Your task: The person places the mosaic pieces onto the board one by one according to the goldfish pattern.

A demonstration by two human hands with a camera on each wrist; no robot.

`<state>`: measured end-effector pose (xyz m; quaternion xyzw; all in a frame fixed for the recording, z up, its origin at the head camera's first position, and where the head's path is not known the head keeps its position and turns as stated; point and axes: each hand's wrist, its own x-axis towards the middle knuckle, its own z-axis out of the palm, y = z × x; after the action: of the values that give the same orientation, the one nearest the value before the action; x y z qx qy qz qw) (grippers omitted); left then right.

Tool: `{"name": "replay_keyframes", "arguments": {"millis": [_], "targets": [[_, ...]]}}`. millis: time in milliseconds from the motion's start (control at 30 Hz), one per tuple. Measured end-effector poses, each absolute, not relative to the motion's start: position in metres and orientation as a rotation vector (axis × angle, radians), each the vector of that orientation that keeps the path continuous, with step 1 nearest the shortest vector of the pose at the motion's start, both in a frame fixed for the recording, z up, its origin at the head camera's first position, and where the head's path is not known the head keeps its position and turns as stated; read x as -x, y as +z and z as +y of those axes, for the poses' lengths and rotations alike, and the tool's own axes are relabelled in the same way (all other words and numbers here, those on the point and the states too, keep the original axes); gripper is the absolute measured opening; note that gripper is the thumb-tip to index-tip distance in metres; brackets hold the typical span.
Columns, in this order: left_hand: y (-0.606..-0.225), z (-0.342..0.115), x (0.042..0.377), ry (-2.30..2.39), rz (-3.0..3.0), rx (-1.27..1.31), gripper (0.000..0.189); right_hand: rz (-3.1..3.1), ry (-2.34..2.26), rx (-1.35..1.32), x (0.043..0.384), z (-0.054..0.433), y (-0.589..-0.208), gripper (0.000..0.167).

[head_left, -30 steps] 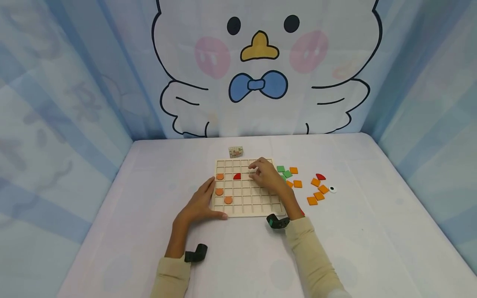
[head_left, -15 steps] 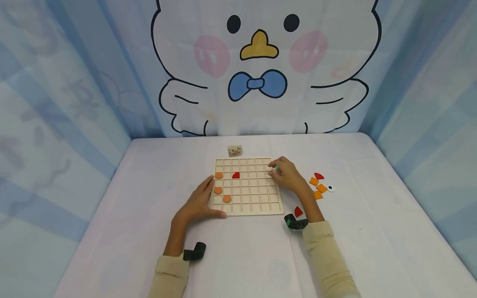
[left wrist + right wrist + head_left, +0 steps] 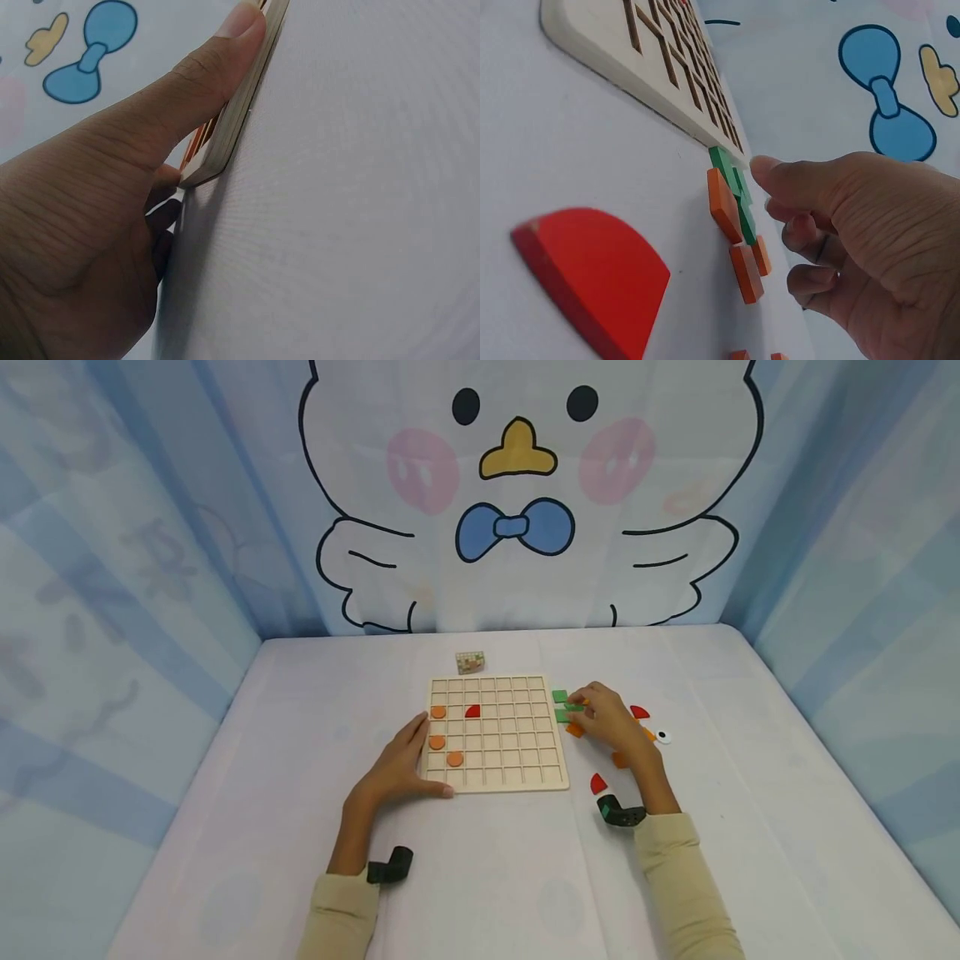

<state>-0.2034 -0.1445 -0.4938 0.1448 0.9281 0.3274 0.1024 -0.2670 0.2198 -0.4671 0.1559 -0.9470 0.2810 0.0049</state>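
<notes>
A wooden grid board (image 3: 517, 764) lies on the table, bearing orange discs (image 3: 454, 759) and a red quarter-circle piece (image 3: 472, 711). My left hand (image 3: 400, 768) grips its near left corner, thumb along the front edge and fingers at the left side. My right hand (image 3: 609, 720) hovers just right of the board with thumb and forefinger apart over green tiles (image 3: 562, 716) and an orange tile (image 3: 574, 731). In the right wrist view nothing shows between those fingers, and green tiles (image 3: 720, 161) and orange tiles (image 3: 746, 274) lie beyond the thumb tip.
A small patterned card (image 3: 470, 662) lies behind the board. Right of the hand are another red quarter-circle (image 3: 639, 712) and a white eye disc (image 3: 663, 737); more orange tiles are partly hidden under the arm. A further red quarter-circle (image 3: 598, 783) lies near the right wrist.
My right hand has moved from above the board rightward, off its edge, to over the loose tiles. The left hand stays at the board's corner, and the pieces on the board have not changed.
</notes>
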Motion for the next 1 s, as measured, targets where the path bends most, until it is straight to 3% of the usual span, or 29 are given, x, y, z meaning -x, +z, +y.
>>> {"name": "replay_keyframes", "arguments": {"millis": [1000], "targets": [[-0.492, -0.144, 0.203, 0.965, 2.735, -0.442, 0.129, -3.052, 0.911, -0.525, 0.253, 0.234, -0.471, 0.026]]}}
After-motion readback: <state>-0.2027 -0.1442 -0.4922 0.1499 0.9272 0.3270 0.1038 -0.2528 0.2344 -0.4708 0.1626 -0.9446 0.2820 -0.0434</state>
